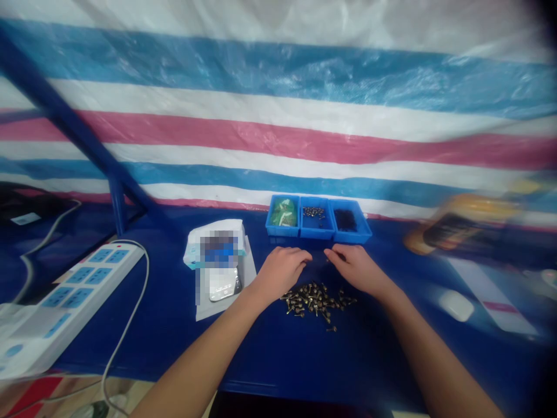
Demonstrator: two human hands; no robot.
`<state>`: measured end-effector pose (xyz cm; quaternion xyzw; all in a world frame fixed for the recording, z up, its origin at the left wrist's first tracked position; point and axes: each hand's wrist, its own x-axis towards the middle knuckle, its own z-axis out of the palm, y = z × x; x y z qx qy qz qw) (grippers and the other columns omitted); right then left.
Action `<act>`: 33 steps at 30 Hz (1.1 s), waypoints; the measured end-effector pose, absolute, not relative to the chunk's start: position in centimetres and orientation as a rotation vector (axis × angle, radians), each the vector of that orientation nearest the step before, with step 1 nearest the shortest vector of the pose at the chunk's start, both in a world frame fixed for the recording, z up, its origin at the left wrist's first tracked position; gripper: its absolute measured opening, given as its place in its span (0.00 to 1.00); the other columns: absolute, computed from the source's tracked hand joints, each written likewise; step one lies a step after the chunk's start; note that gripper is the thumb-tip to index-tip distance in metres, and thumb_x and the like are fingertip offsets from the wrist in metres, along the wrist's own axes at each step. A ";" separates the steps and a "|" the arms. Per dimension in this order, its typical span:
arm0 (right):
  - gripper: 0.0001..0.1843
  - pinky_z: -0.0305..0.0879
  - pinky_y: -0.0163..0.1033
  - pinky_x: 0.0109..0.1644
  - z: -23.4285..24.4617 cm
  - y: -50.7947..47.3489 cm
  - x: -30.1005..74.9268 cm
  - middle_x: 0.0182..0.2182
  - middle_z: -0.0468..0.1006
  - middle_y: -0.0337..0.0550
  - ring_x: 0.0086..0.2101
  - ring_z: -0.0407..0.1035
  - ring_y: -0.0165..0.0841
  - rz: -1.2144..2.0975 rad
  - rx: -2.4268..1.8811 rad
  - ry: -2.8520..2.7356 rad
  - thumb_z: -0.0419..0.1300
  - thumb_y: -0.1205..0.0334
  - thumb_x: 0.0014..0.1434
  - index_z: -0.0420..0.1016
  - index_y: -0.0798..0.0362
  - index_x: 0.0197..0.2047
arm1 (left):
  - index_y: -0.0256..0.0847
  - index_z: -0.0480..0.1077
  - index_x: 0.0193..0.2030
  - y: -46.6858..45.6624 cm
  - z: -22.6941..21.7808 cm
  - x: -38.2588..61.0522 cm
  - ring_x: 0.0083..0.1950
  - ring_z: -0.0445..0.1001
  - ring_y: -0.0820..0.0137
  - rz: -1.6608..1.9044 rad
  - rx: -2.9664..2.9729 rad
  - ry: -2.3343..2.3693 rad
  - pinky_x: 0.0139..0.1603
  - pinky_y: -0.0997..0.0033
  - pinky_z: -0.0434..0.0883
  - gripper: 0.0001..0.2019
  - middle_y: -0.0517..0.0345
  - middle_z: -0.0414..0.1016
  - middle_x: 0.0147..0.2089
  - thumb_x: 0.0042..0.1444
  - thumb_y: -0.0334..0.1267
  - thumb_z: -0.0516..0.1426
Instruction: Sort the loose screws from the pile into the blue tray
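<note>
A heap of several small metal screws point(317, 299) lies on the blue table point(304, 360) in front of me. My left hand point(281, 268) rests just behind the heap, fingers curled down toward the tabletop. My right hand point(354, 267) sits opposite it, fingers drawn together in a pinch near the left fingertips. What either hand holds, if anything, is too small to make out. Behind the hands stand three joined blue bins point(317, 219): the left one holds greenish-white pieces, the middle one metal screws, the right one dark parts.
A white packet lies on a small scale point(217, 264) to the left of the hands. At far left is a white power strip point(65, 296) with its cable. On the right are a white mouse-like object point(456, 305) and a blurred yellow-black tool point(461, 229). A striped tarp hangs behind.
</note>
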<state>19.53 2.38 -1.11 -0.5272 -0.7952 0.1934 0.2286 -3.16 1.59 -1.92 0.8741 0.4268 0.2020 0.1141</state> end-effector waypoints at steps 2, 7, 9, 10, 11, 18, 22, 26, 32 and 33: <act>0.24 0.56 0.37 0.28 -1.0 2.3 19.4 0.20 0.69 0.37 0.23 0.65 0.30 0.623 -1.423 -2.065 0.52 0.46 0.67 0.67 0.53 0.25 | 0.45 0.73 0.46 1.5 -1.9 -3.2 0.45 0.77 0.66 0.597 2.566 1.253 0.48 0.64 0.68 0.10 0.60 0.79 0.45 0.63 0.29 0.54; 0.30 0.66 0.38 0.29 -0.7 2.3 19.1 0.32 0.77 0.40 0.24 0.69 0.32 0.749 -1.388 -1.562 0.60 0.44 0.60 0.62 0.50 0.60 | 0.44 0.74 0.46 1.5 -1.7 -3.1 0.45 0.77 0.66 0.634 2.562 1.244 0.47 0.65 0.68 0.11 0.59 0.80 0.45 0.64 0.29 0.53; 0.29 0.66 0.39 0.28 -0.5 2.1 18.9 0.31 0.76 0.40 0.24 0.68 0.32 0.735 -1.401 -1.600 0.60 0.45 0.59 0.64 0.49 0.60 | 0.44 0.75 0.45 1.5 -1.6 -2.9 0.44 0.77 0.66 0.690 2.535 1.235 0.48 0.64 0.69 0.10 0.59 0.80 0.45 0.63 0.29 0.53; 0.25 0.67 0.39 0.30 -0.4 2.0 18.8 0.30 0.76 0.41 0.24 0.68 0.33 0.735 -1.388 -1.663 0.60 0.47 0.60 0.68 0.49 0.57 | 0.44 0.75 0.45 1.5 -1.5 -2.9 0.45 0.78 0.66 0.733 2.507 1.228 0.49 0.64 0.69 0.10 0.59 0.80 0.45 0.63 0.30 0.54; 0.21 0.67 0.40 0.31 -0.3 1.9 18.7 0.30 0.77 0.41 0.26 0.68 0.33 0.749 -1.357 -1.742 0.59 0.48 0.61 0.71 0.49 0.53 | 0.44 0.75 0.45 1.4 -1.4 -2.8 0.45 0.78 0.66 0.786 2.465 1.218 0.49 0.64 0.70 0.09 0.59 0.80 0.44 0.63 0.31 0.55; 0.16 0.70 0.37 0.37 -0.1 0.8 17.1 0.41 0.80 0.42 0.34 0.73 0.33 0.896 -1.098 -1.988 0.63 0.57 0.59 0.75 0.47 0.51 | 0.42 0.75 0.40 1.2 -0.7 -2.2 0.38 0.78 0.71 1.119 2.091 1.147 0.43 0.72 0.73 0.03 0.61 0.81 0.38 0.60 0.35 0.60; 0.12 0.70 0.37 0.40 -0.2 0.5 16.5 0.42 0.80 0.41 0.36 0.74 0.33 0.836 -1.096 -1.931 0.63 0.59 0.59 0.76 0.48 0.48 | 0.42 0.75 0.37 1.1 -0.8 -2.1 0.36 0.77 0.73 1.164 2.047 1.139 0.42 0.73 0.72 0.01 0.61 0.80 0.37 0.59 0.35 0.61; 0.13 0.70 0.37 0.38 -0.2 0.3 16.2 0.42 0.80 0.42 0.34 0.73 0.32 0.799 -1.092 -1.972 0.60 0.60 0.61 0.75 0.49 0.50 | 0.41 0.74 0.38 1.0 -0.9 -2.2 0.36 0.77 0.73 1.177 2.056 1.156 0.41 0.74 0.71 0.02 0.62 0.80 0.37 0.60 0.37 0.61; 0.12 0.72 0.40 0.42 -0.2 0.6 16.6 0.43 0.80 0.45 0.38 0.75 0.36 0.730 -1.123 -1.940 0.58 0.61 0.62 0.78 0.48 0.48 | 0.43 0.74 0.41 0.5 -0.3 -2.2 0.38 0.76 0.70 1.088 2.232 1.225 0.44 0.67 0.69 0.08 0.60 0.79 0.37 0.65 0.42 0.55; 0.12 0.73 0.41 0.43 -0.3 0.6 16.7 0.43 0.81 0.44 0.38 0.76 0.36 0.774 -1.139 -1.908 0.58 0.62 0.61 0.78 0.48 0.47 | 0.43 0.74 0.40 0.4 -0.1 -2.2 0.38 0.75 0.70 1.067 2.256 1.213 0.44 0.67 0.68 0.09 0.60 0.79 0.37 0.65 0.42 0.54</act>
